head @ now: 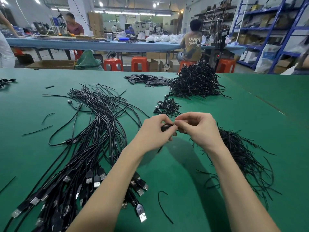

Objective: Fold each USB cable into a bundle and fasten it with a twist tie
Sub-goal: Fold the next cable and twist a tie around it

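Head view: two hands [155,131] [199,129] on one cable bundle [167,127]

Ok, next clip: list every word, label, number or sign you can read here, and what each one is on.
"UNKN OWN": white letters, in two rows, on the back of the seated person's shirt.
USB plug near the bottom: a marking on its metal shell, too small to read.
Boxes on the blue shelving: any labels too blurred to read.
Nothing else readable.
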